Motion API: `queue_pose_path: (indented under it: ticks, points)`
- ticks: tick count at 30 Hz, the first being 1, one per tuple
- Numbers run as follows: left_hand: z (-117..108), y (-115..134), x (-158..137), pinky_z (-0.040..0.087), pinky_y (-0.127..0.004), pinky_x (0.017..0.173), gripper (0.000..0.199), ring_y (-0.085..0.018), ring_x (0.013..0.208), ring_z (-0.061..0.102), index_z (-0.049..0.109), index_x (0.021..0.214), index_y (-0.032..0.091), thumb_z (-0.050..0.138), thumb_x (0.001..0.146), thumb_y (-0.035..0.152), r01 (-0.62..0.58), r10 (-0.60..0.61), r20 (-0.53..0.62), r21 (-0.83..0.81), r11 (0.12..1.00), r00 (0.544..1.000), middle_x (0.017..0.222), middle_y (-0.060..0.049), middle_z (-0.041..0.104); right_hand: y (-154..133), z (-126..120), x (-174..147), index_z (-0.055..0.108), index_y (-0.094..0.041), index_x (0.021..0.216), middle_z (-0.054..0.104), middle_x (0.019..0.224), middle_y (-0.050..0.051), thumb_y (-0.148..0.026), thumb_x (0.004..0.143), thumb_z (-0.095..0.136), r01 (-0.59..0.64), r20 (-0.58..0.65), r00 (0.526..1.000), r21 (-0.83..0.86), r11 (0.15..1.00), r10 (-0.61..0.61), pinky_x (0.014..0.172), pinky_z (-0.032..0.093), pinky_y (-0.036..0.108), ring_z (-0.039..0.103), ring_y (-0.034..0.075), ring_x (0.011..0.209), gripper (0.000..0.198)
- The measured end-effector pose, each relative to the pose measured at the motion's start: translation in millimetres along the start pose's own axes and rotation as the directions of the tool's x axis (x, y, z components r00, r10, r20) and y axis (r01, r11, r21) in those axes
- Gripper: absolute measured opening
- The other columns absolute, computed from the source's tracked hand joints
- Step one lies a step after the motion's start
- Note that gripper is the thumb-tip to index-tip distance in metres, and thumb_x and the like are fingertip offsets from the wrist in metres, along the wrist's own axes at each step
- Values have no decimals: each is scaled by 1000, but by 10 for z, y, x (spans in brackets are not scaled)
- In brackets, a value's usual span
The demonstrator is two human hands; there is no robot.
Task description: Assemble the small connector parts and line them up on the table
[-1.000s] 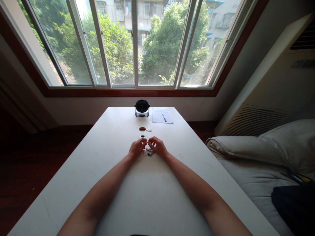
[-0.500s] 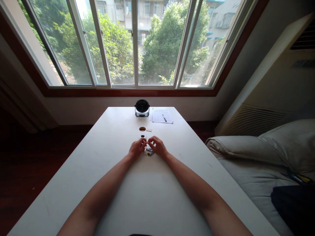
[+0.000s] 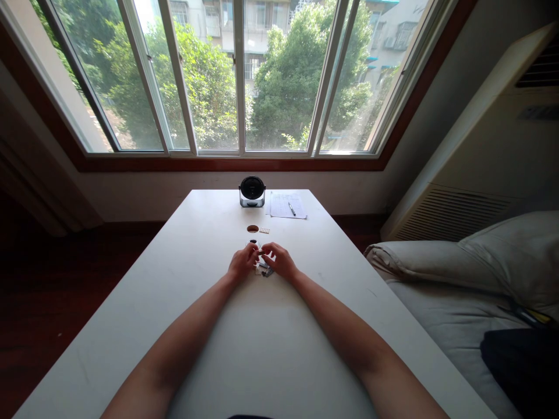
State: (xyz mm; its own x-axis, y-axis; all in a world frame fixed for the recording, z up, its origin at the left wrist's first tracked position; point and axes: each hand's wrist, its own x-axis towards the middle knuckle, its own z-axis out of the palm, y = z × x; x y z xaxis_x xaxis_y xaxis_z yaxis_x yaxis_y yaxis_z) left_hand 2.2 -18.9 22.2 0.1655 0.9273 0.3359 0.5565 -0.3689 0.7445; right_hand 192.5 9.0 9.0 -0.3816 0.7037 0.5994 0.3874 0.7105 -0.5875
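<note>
Both arms reach out over a white table (image 3: 271, 349). Close together near its middle, my left hand (image 3: 243, 260) and my right hand (image 3: 278, 261) have their fingers closed round a small dark piece (image 3: 261, 252) held between them. Its kind is too small to tell. Just beneath and between the hands lie several small grey and white pieces (image 3: 264, 270), partly covered by my fingers. Right behind my left fingertips is a small clear round dish (image 3: 253, 242) with something dark in it.
A small black fan (image 3: 252, 191) stands at the far table edge, beside paper sheets (image 3: 282, 205) with a pen (image 3: 292, 209) on top. Nearer are a round brown hole or disc (image 3: 253, 229) and a dotted pale card (image 3: 264, 230). A sofa (image 3: 437, 308) stands at right.
The small piece between my fingertips has turned and now shows darker. My fingers have shifted slightly; both arms stay in place.
</note>
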Motion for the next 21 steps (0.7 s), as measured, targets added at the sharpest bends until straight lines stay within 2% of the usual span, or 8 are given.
queue_pose_path:
  ticks: [6, 11, 17, 21]
  points:
    - [5, -21, 8, 49, -23, 63, 21, -13, 66, 66, 58, 95, 24, 43, 96, 39, 11, -11, 6, -12, 1000, 1000, 76, 1, 70, -13, 2, 1, 63, -25, 101, 65, 88, 2, -25, 90, 60, 6, -5, 1000, -28, 1000, -6, 70, 51, 29, 59, 15, 74, 12]
    - [16, -33, 10, 50, -24, 64, 20, -14, 69, 67, 59, 99, 24, 45, 95, 37, -4, 3, -14, -23, 1000, 1000, 78, 0, 70, -25, -5, 1, 63, -24, 102, 64, 88, 2, -23, 89, 61, 21, 10, 1000, -46, 999, -21, 71, 50, 30, 59, 16, 76, 14]
    - [9, -24, 8, 50, -25, 67, 16, -13, 67, 63, 61, 99, 24, 53, 91, 35, -55, 55, -42, 2, 998, 998, 87, -1, 71, -7, -4, 2, 63, -24, 101, 64, 88, 3, -29, 90, 62, 1, -9, 1000, -51, 999, -1, 71, 50, 30, 59, 16, 77, 13]
    - [1, -14, 5, 50, -26, 68, 18, -14, 68, 63, 63, 98, 23, 54, 91, 37, -46, 47, -38, 22, 999, 998, 85, -2, 70, 1, -7, 4, 65, -23, 95, 64, 87, 4, -33, 91, 61, 0, 10, 1000, -67, 998, 1, 71, 50, 30, 59, 17, 78, 11]
